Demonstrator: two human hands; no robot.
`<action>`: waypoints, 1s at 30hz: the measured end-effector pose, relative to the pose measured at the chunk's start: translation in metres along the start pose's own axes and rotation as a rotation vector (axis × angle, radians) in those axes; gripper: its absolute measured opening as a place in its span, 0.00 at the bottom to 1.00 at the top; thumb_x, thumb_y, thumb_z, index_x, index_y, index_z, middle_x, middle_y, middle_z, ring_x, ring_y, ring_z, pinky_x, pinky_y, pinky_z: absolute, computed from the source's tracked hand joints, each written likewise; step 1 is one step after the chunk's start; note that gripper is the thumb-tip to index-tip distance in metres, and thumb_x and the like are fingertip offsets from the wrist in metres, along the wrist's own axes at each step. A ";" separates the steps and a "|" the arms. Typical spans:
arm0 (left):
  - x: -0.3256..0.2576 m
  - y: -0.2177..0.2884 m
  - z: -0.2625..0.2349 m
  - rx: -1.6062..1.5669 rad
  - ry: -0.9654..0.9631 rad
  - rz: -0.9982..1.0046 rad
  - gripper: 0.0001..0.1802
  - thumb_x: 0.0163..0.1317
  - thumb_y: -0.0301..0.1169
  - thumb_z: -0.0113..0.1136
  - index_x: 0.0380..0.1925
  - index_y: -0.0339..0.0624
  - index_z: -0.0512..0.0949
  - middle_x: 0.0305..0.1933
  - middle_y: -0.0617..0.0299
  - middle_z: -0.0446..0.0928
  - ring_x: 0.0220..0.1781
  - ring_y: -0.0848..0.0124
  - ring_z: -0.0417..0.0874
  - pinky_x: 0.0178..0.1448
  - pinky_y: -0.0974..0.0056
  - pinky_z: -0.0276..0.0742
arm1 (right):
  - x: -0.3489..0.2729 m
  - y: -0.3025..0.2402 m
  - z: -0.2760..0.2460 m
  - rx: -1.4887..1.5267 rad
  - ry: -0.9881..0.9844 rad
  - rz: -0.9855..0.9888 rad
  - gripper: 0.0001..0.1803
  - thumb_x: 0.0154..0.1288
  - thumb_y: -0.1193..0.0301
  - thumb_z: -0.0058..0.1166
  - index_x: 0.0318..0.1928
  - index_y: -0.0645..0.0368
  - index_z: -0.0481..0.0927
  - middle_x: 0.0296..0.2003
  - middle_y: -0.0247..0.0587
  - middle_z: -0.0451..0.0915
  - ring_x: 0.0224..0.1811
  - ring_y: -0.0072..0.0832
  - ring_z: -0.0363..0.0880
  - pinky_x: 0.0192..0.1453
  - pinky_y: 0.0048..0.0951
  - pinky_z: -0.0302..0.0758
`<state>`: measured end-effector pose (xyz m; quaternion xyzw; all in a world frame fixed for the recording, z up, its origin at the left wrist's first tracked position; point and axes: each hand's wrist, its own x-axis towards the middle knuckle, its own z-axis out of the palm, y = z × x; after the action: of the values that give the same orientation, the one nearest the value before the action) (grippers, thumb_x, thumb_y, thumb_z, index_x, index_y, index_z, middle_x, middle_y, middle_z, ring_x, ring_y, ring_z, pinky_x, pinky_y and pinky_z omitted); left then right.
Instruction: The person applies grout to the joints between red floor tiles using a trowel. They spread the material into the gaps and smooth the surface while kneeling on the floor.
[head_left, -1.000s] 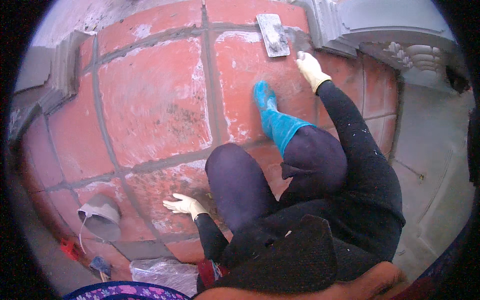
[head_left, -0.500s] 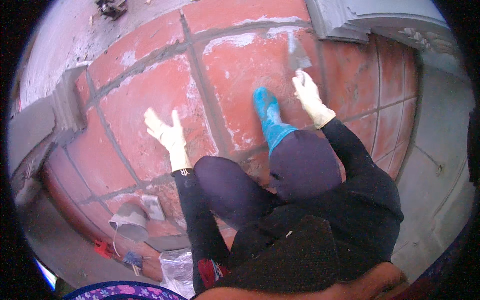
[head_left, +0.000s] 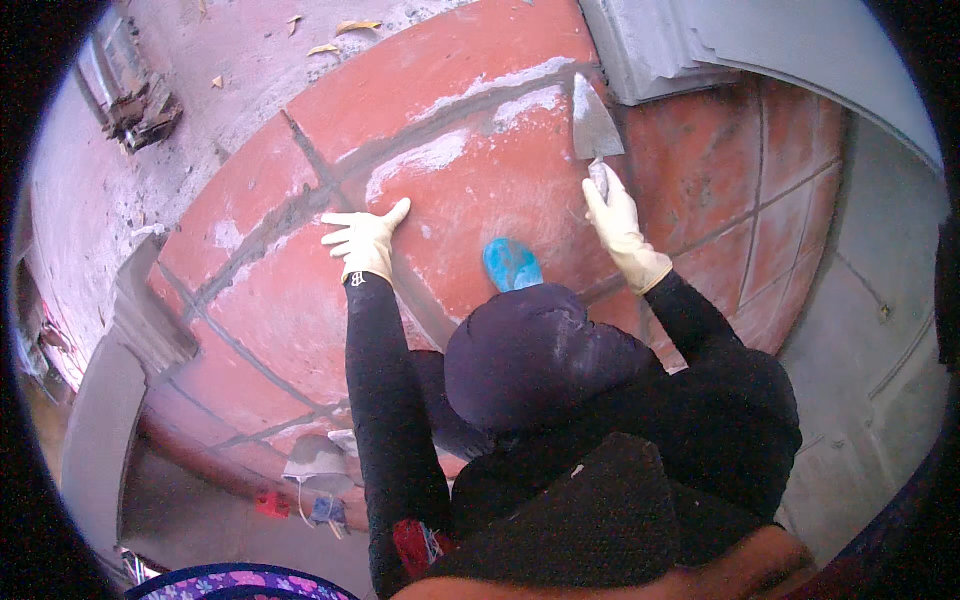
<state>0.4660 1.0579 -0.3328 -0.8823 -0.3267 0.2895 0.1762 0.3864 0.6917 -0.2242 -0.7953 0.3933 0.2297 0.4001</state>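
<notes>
In a cream rubber glove, my right hand (head_left: 618,228) grips the handle of a pointed trowel (head_left: 593,122). The metal blade points away from me over a red tile (head_left: 470,185), close to a grey mortar joint. My left hand (head_left: 366,243), gloved the same way, has its fingers spread and holds nothing. It is over the tiles beside a grey joint; whether it presses on them I cannot tell. Between my hands a blue rubber boot (head_left: 510,263) shows past my bent knee. Whitish smears mark the tile edges.
Grey moulded bases stand at the far right (head_left: 650,60) and at the left (head_left: 150,315). Beyond the tiles lie dry leaves (head_left: 357,26) and a dirty metal object (head_left: 140,105). A grey bucket (head_left: 317,460) sits behind my left arm, near a red item (head_left: 271,503).
My left hand has reached forward across the tiles. My body leans further forward, and the knee now covers more of the boot. The trowel stays in my right hand.
</notes>
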 end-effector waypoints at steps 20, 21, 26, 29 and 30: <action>0.006 0.011 -0.038 -0.098 -0.516 -0.205 0.95 0.23 0.65 0.83 0.73 0.34 0.21 0.78 0.26 0.36 0.80 0.37 0.48 0.79 0.40 0.51 | -0.018 -0.078 0.106 0.093 -0.443 -0.224 0.28 0.68 0.58 0.59 0.65 0.57 0.75 0.47 0.45 0.86 0.45 0.34 0.85 0.50 0.34 0.80; 0.005 0.011 -0.040 -0.109 -0.517 -0.201 0.94 0.24 0.64 0.84 0.73 0.34 0.21 0.78 0.26 0.35 0.80 0.37 0.48 0.79 0.40 0.51 | -0.011 -0.070 0.095 0.085 -0.399 -0.180 0.29 0.68 0.56 0.59 0.65 0.55 0.75 0.45 0.44 0.86 0.41 0.37 0.86 0.47 0.36 0.80; 0.003 0.009 -0.043 -0.087 -0.526 -0.170 0.95 0.26 0.65 0.83 0.71 0.31 0.17 0.77 0.22 0.34 0.79 0.32 0.47 0.79 0.40 0.49 | 0.004 -0.048 0.038 0.504 -0.225 0.231 0.27 0.71 0.59 0.58 0.66 0.56 0.75 0.42 0.30 0.84 0.34 0.17 0.79 0.39 0.23 0.78; 0.004 0.009 -0.040 -0.107 -0.514 -0.172 0.94 0.27 0.65 0.83 0.71 0.31 0.17 0.77 0.22 0.36 0.79 0.33 0.48 0.79 0.41 0.49 | -0.007 -0.051 0.049 0.312 -0.350 0.061 0.28 0.70 0.59 0.59 0.66 0.56 0.75 0.47 0.37 0.86 0.39 0.24 0.83 0.44 0.28 0.79; 0.004 0.009 -0.039 -0.107 -0.511 -0.180 0.94 0.27 0.65 0.83 0.72 0.31 0.17 0.77 0.23 0.36 0.79 0.33 0.48 0.79 0.41 0.49 | -0.011 -0.054 0.058 0.146 -0.440 -0.068 0.28 0.69 0.57 0.59 0.65 0.56 0.75 0.50 0.47 0.85 0.47 0.33 0.86 0.51 0.33 0.79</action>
<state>0.4972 1.0494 -0.3093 -0.7561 -0.4526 0.4681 0.0665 0.4202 0.7641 -0.2255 -0.7079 0.2851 0.3549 0.5400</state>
